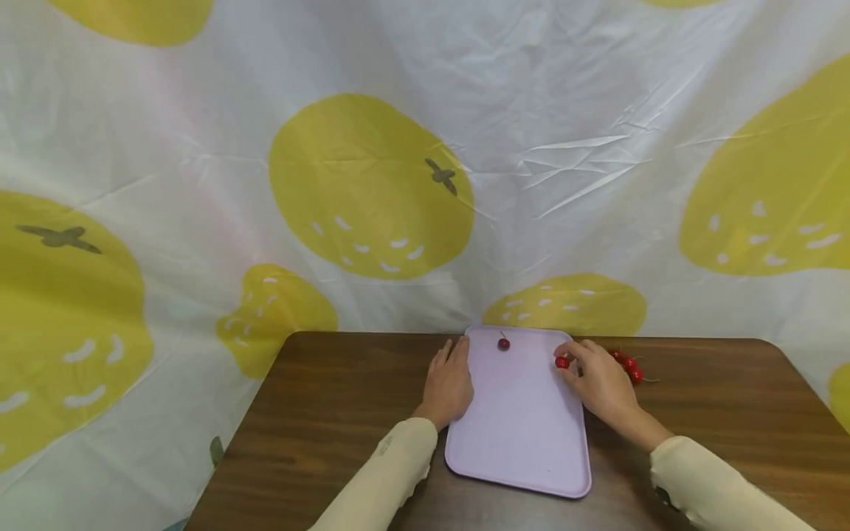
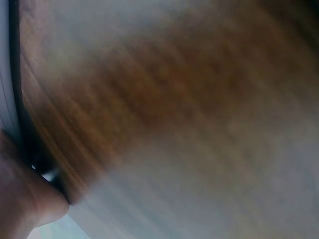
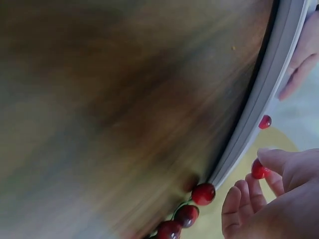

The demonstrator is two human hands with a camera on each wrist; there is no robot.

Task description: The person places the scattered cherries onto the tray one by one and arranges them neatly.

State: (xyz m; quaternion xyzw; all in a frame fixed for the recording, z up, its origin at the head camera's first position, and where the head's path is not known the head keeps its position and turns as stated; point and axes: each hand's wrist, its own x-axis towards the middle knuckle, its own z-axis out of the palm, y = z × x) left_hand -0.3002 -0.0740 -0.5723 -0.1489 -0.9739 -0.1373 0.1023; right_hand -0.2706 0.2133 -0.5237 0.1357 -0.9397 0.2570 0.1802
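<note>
A pale purple tray (image 1: pixel 514 420) lies lengthwise on the wooden table. My left hand (image 1: pixel 448 383) rests along the tray's left edge with its fingers straight. Over the tray's right edge, my right hand (image 1: pixel 603 383) pinches a red cherry (image 1: pixel 562 362) between thumb and fingers; the right wrist view shows this cherry (image 3: pixel 258 169) at the thumb tip. Another cherry (image 1: pixel 503 344), with its stem up, sits near the tray's far end. Just right of the tray and beyond my right hand is a cluster of cherries (image 1: pixel 631 366), partly hidden by that hand.
The brown table (image 1: pixel 352 413) extends to both sides of the tray. Right behind its far edge hangs a white cloth (image 1: pixel 531 206) printed with yellow fruit. Mostly blurred tabletop (image 2: pixel 164 84) fills the left wrist view.
</note>
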